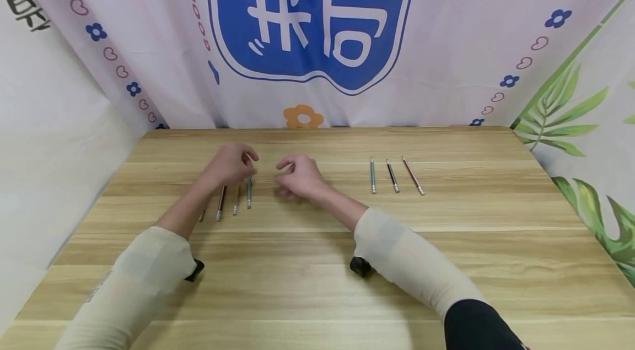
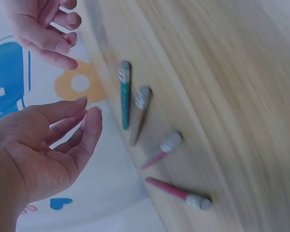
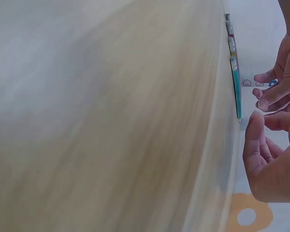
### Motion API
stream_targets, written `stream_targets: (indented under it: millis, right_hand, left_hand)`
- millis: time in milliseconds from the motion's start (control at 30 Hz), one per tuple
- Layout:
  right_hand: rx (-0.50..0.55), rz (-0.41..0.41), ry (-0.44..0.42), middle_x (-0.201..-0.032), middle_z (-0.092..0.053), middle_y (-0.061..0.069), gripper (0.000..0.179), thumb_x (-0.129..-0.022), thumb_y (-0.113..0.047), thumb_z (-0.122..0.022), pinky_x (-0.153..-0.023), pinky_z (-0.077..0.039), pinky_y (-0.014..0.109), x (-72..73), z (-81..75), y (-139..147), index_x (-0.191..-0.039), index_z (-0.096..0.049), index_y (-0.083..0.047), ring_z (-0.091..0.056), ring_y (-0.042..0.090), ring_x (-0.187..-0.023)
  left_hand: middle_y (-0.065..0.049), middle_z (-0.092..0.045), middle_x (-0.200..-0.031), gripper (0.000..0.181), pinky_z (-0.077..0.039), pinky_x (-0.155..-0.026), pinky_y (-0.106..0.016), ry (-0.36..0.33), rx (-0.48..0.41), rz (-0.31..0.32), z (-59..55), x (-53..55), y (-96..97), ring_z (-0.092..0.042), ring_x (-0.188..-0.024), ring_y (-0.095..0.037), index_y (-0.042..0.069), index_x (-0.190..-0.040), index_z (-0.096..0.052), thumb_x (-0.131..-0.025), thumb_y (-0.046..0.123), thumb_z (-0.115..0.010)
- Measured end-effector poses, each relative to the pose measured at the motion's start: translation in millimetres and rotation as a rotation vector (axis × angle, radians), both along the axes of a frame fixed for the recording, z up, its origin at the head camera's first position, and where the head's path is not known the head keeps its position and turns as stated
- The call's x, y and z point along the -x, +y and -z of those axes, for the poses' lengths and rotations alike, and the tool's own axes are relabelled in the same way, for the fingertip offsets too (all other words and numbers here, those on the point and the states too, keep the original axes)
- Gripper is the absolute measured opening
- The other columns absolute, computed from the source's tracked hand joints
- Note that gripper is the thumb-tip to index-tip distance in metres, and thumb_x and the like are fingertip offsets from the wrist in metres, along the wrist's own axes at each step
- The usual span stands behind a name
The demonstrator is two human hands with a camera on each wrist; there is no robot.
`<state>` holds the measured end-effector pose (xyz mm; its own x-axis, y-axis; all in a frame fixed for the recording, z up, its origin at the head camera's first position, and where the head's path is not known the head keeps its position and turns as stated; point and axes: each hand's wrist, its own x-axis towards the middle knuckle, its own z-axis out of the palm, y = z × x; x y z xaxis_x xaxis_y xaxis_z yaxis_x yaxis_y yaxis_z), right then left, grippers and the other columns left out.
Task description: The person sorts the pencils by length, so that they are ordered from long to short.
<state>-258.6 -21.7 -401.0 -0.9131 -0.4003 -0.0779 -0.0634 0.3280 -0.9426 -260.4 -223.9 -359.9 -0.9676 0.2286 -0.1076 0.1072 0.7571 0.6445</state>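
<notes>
Four left-side pencils (image 1: 236,200), head view: on the counter (image 1: 288,289), side by side, eraser ends toward the person; the left hand (image 1: 230,165) and its forearm hide some of their far parts.
Three right-side pencils (image 1: 392,176), head view: in a loose row on the counter, tips pointing away, well apart from the other group and from both hands.
Right hand (image 1: 301,176), head view: between the two groups, nearer the left one, fingers bent, no object visible in it.
Left hand, left wrist view: thumb and fingers loosely bent, tips close together, nothing seen between them; apart from the pencils.
Pencil colours, left wrist view: a teal pencil (image 2: 125,95) and a tan pencil (image 2: 141,115) close together, then a pink pencil (image 2: 165,146) and a red pencil (image 2: 166,186).
Both hands, right wrist view: raised off the counter, fingers half curled, apparently without a grip; whether the fingertips touch, I cannot tell.
Step in hand: judged from all three views, a pause between contacts beside the left-side pencils.
Next move: handling any pencil would call for lowering one hand and a fine thumb-and-finger pinch, sparing its neighbours.
</notes>
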Motion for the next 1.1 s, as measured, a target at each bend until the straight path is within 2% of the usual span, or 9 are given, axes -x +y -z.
stream_targets:
  millis: [200,333,500,800,1100]
  right_hand:
    - [0.007,-0.007,-0.009,-0.094,-0.075,0.022,0.036,-0.095,-0.004,-0.072,-0.057,-0.065,0.034,-0.4,-1.6,15,-0.129,-0.064,0.007,-0.072,0.024,-0.064]
    - [0.021,0.001,-0.025,-0.098,-0.075,0.024,0.037,-0.095,-0.003,-0.072,-0.059,-0.065,0.033,-0.7,-1.7,24,-0.129,-0.064,0.007,-0.074,0.025,-0.068]
    - [0.012,0.012,-0.021,-0.099,-0.075,0.024,0.037,-0.095,-0.003,-0.072,-0.060,-0.066,0.033,-0.9,-2.0,35,-0.129,-0.064,0.007,-0.073,0.024,-0.068]
    - [-0.011,0.044,-0.025,-0.098,-0.074,0.021,0.038,-0.094,-0.003,-0.073,-0.062,-0.066,0.034,-1.5,-4.7,60,-0.130,-0.064,0.005,-0.073,0.027,-0.073]
    - [-0.043,0.072,-0.020,-0.099,-0.073,0.021,0.036,-0.094,-0.002,-0.072,-0.066,-0.067,0.036,-3.2,-4.9,86,-0.129,-0.065,0.005,-0.074,0.029,-0.077]
  left_hand:
    - [-0.014,-0.067,-0.086,0.030,-0.058,-0.056,-0.025,0.005,-0.009,0.019,0.1,0.9,16.2,-0.068,-0.066,-0.027,-0.014,-0.118,-0.065,-0.090,-0.004,-0.071]
    - [-0.016,-0.068,-0.091,0.032,-0.064,-0.065,-0.032,-0.030,-0.042,0.024,1.8,2.5,24.4,-0.071,-0.073,-0.030,-0.013,-0.121,-0.065,-0.091,-0.003,-0.071]
    - [-0.017,-0.067,-0.096,0.033,-0.065,-0.070,-0.036,-0.062,-0.082,0.037,3.4,3.6,34.9,-0.070,-0.077,-0.029,-0.012,-0.124,-0.064,-0.093,-0.002,-0.070]
    - [-0.018,-0.068,-0.095,0.031,-0.066,-0.074,-0.042,-0.048,-0.125,0.064,4.0,4.6,52.8,-0.069,-0.079,-0.031,-0.012,-0.122,-0.065,-0.093,-0.004,-0.070]
    - [-0.018,-0.070,-0.094,0.027,-0.063,-0.064,-0.027,-0.035,-0.157,0.095,6.9,6.1,74.7,-0.071,-0.082,-0.034,-0.013,-0.118,-0.067,-0.093,-0.003,-0.071]
